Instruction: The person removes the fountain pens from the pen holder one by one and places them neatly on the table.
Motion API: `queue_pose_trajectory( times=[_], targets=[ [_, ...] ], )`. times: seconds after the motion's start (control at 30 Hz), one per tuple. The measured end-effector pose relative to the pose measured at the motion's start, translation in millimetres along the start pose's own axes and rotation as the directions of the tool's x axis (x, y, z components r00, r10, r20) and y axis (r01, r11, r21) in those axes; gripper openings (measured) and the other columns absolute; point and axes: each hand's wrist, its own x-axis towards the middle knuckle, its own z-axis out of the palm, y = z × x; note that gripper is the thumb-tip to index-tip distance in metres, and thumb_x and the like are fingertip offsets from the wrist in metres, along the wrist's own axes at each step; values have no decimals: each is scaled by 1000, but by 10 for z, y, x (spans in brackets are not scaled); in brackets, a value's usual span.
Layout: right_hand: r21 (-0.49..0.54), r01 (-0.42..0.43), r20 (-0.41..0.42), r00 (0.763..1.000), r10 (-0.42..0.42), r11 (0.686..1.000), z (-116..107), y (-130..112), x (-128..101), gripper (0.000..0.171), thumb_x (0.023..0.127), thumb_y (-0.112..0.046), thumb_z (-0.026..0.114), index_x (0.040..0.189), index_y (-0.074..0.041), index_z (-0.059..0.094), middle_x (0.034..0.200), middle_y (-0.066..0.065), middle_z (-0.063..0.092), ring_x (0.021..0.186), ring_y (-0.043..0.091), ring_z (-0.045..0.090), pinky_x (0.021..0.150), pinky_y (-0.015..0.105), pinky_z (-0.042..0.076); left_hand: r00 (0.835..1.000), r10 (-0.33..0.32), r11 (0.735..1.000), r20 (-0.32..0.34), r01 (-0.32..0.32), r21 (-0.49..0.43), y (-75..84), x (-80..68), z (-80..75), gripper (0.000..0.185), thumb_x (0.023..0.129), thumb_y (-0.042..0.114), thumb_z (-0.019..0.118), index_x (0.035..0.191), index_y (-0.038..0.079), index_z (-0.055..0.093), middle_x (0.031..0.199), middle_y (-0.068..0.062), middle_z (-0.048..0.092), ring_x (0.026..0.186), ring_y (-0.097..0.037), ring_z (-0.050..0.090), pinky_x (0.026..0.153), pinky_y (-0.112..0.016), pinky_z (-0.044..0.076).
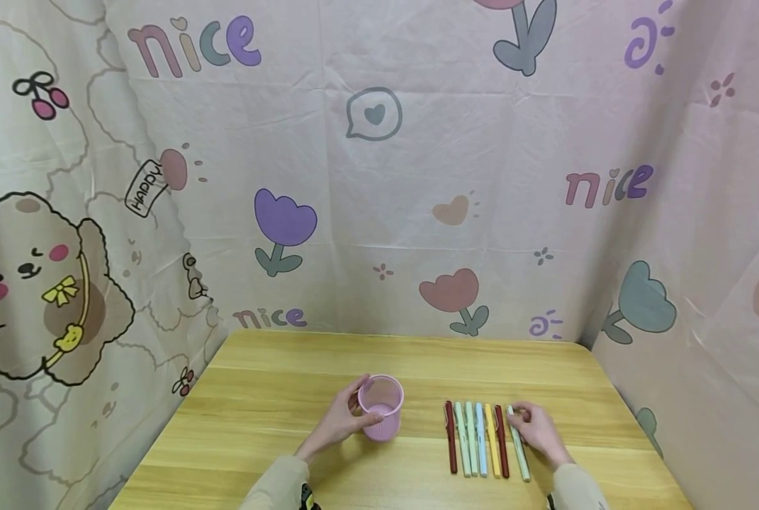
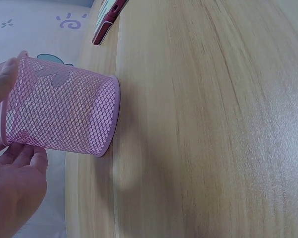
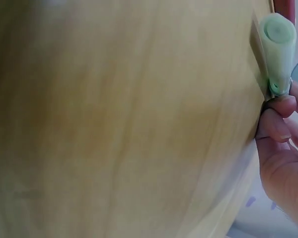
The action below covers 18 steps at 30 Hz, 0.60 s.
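A pink mesh pen holder point(image 1: 382, 427) stands upright on the table, its open rim facing up. My left hand point(image 1: 341, 423) grips it from the left, thumb at the near side and fingers round the far side; the left wrist view shows the mesh wall point(image 2: 59, 106) between thumb and fingers. My right hand point(image 1: 538, 431) pinches a light green pen point(image 1: 519, 453) near its upper end. In the right wrist view, thumb and fingertips point(image 3: 275, 124) meet close by the pen's clip, with the pen low over the wood.
Left of the green pen lies a row of pens: a dark red one point(image 1: 502, 450), a yellow one point(image 1: 493, 443), a light blue one point(image 1: 481, 443), two light green ones point(image 1: 466, 443) and another dark red one point(image 1: 451, 443). Printed curtains point(image 1: 379, 212) hang behind the wooden table point(image 1: 277, 368).
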Motion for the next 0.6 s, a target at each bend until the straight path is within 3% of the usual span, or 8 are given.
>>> queue_pose_trajectory(
  times=[0.6],
  targets=[
    [78, -22, 14, 1000, 21, 997, -4, -12, -23, 34, 96, -4, 60, 124, 15, 57, 75, 5, 55, 55, 12, 52, 46, 19, 42, 1000, 5, 1000, -21, -4, 18, -31, 11, 0, 92, 84, 12, 81, 152, -15, 24, 155, -37, 33, 143, -53, 36, 119, -60, 31]
  ],
)
